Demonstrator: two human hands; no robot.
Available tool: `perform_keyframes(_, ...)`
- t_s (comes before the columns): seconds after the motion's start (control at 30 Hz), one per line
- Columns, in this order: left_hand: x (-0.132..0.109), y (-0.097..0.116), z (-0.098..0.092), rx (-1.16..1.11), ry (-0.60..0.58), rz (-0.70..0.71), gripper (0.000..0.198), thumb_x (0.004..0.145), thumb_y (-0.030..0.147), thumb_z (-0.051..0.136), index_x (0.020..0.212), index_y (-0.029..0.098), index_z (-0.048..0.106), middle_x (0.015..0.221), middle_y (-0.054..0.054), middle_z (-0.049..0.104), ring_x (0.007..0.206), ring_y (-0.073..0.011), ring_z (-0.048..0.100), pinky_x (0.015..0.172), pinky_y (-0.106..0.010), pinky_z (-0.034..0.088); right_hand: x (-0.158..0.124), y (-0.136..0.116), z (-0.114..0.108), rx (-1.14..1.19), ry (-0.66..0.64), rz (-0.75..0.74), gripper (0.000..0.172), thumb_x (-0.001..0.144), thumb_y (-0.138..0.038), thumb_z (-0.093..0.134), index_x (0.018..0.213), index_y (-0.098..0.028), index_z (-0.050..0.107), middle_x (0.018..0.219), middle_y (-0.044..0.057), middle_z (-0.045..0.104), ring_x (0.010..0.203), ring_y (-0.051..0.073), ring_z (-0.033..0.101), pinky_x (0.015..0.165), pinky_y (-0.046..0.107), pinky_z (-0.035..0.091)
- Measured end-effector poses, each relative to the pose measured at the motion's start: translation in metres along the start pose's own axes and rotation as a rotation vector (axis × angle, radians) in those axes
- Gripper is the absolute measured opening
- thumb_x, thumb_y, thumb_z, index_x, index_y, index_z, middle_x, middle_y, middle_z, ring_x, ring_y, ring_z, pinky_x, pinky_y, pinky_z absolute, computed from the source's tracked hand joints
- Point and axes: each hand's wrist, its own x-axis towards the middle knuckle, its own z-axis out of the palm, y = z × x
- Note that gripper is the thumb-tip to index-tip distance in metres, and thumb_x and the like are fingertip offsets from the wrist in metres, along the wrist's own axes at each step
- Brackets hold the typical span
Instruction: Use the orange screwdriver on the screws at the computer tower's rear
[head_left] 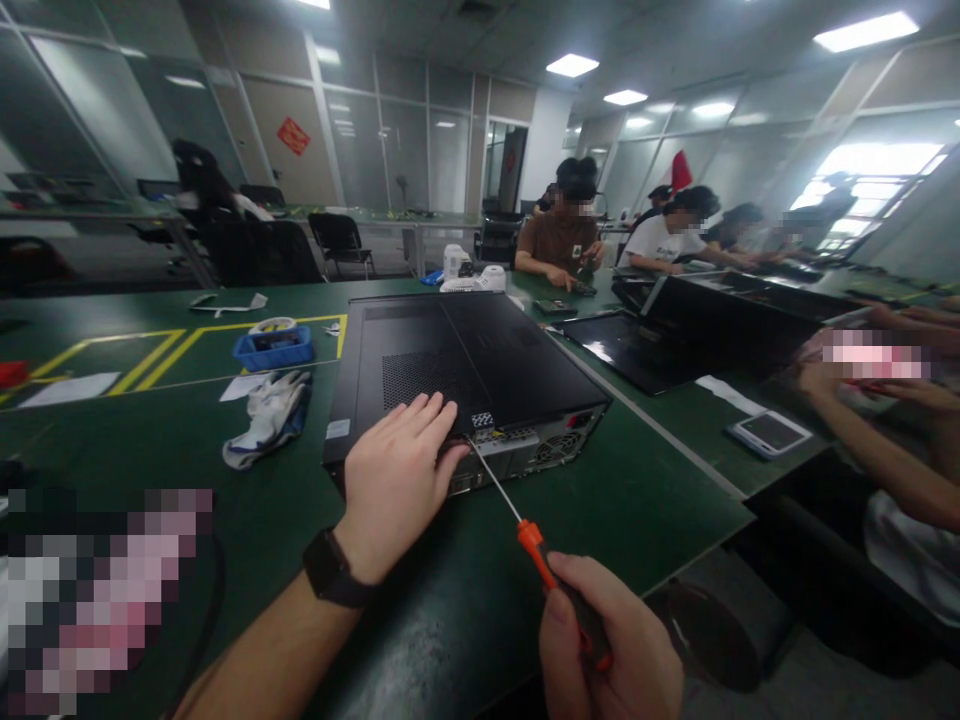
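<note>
A black desktop computer case point(480, 365) lies flat on the green table point(225, 470), its rear panel with ports and a fan grille facing me. My left hand point(397, 475) rests open on the case's near top edge, fingers flat, a dark watch on the wrist. My right hand point(607, 645) is closed round the orange-and-black handle of a screwdriver point(517, 515). The thin shaft runs up and left, and its tip touches the top of the rear panel beside my left thumb.
White work gloves point(266, 425) and a blue tray point(274, 347) lie left of the case. A phone point(769, 433) and open black cases point(675, 335) sit to the right. A co-worker's arms point(885, 450) reach in at right. Several people sit at the back.
</note>
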Motion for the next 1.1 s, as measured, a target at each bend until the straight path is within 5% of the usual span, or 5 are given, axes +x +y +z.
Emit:
perform_keyframes(0.5,-0.001,0.000,0.002,-0.014,0.000,-0.005,0.039,0.097,0.030,0.072,0.132,0.014,0.075,0.141,-0.016,0.074,0.129,-0.0341,0.072,0.111,-0.053,0.059,-0.001,-0.006,0.000,-0.044,-0.010,0.088,0.017,0.106,-0.031,0.053,0.114,-0.019,0.062,0.087,0.004,0.078,0.068,0.014,0.076,0.065,0.021,0.062)
perform_keyframes(1.1,0.000,0.002,-0.002,0.008,-0.003,-0.006,0.037,0.096,0.028,0.071,0.132,0.016,0.075,0.140,-0.016,0.074,0.129,-0.0338,0.072,0.111,-0.052,0.060,0.019,-0.003,-0.007,0.083,-0.016,0.031,0.019,0.094,-0.021,0.058,0.112,-0.018,0.064,0.087,0.004,0.077,0.071,0.015,0.077,0.065,0.023,0.064)
